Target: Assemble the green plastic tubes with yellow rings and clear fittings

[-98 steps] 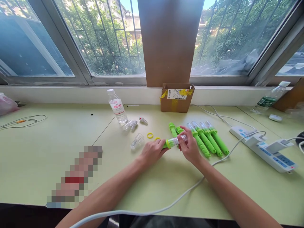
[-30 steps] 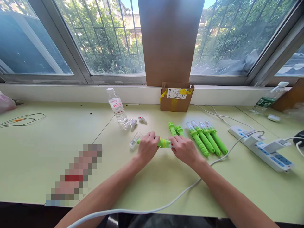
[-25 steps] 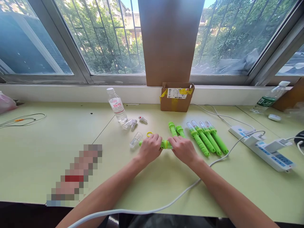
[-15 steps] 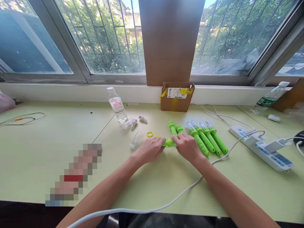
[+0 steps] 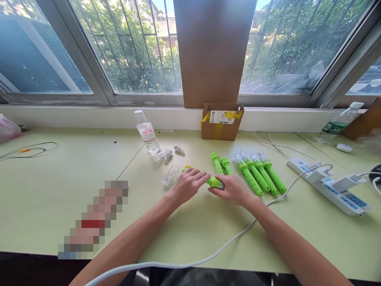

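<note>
Between my hands lies a green tube point(image 5: 213, 182) with a yellow ring and a ribbed end. My right hand point(image 5: 233, 190) is closed round its ribbed end. The fingers of my left hand point(image 5: 190, 183) wrap over the tube's other end, which shows a little beyond them. Just behind my right hand are two green tubes without clear caps point(image 5: 217, 162). To the right, several green tubes with clear caps point(image 5: 253, 174) lie side by side. A clear plastic cap point(image 5: 171, 176) is left of my left hand, with small clear and grey pieces point(image 5: 167, 155) behind it.
A water bottle point(image 5: 148, 133) stands at the back left, and an open cardboard box point(image 5: 222, 122) by the window sill. On the right lies a white power strip point(image 5: 330, 186). A white cable point(image 5: 208, 257) runs across the front, passing under my right forearm.
The green tube's ribbed end has come into view as my right hand shifted slightly right and down. My left hand has moved its fingers up and further left along the tube.
</note>
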A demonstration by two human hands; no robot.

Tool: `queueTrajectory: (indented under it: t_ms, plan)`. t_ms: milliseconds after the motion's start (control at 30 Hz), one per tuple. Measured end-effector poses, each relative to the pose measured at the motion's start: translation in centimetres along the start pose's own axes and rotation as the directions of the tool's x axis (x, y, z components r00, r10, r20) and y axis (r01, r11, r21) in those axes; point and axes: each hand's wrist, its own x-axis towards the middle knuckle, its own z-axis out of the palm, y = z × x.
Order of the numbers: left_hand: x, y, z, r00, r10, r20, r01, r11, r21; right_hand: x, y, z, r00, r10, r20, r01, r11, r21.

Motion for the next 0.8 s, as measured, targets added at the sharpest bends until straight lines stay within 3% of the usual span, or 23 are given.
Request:
queueTrajectory:
  t_ms: [133, 267, 400, 533, 600, 800]
  plan:
    - [0.2, 0.1, -0.3, 1.000, 0.000, -0.004, 0.000, 0.999, 0.048, 0.0, -0.2, -0.1, 1.000, 0.026, -0.007, -0.026, 0.999, 0.042]
    - [0.5, 0.2, -0.6, 0.984, -0.117, 0.134, 0.110, 0.992, 0.062, 0.0, 0.1, 0.3, 0.995, -0.029, -0.091, 0.018, 0.992, -0.126]
    - [0.5, 0.1, -0.6, 0.890, -0.318, 0.327, 0.333, 0.943, 0.009, 0.1, 0.4, 0.4, 0.969, -0.172, -0.179, 0.092, 0.919, -0.383]
    - [0.5, -0.1, -0.5, 0.808, -0.400, 0.432, 0.447, 0.895, -0.008, 0.0, 0.0, 0.2, 0.921, -0.307, -0.239, 0.137, 0.831, -0.539]
    - [0.6, 0.0, -0.5, 0.803, -0.422, 0.420, 0.452, 0.891, 0.030, 0.0, -0.2, 0.3, 0.916, -0.310, -0.253, 0.130, 0.829, -0.544]
    - [0.7, 0.3, -0.5, 0.849, -0.394, 0.352, 0.387, 0.917, 0.091, -0.3, -0.7, 0.8, 0.959, -0.169, -0.227, 0.066, 0.914, -0.401]
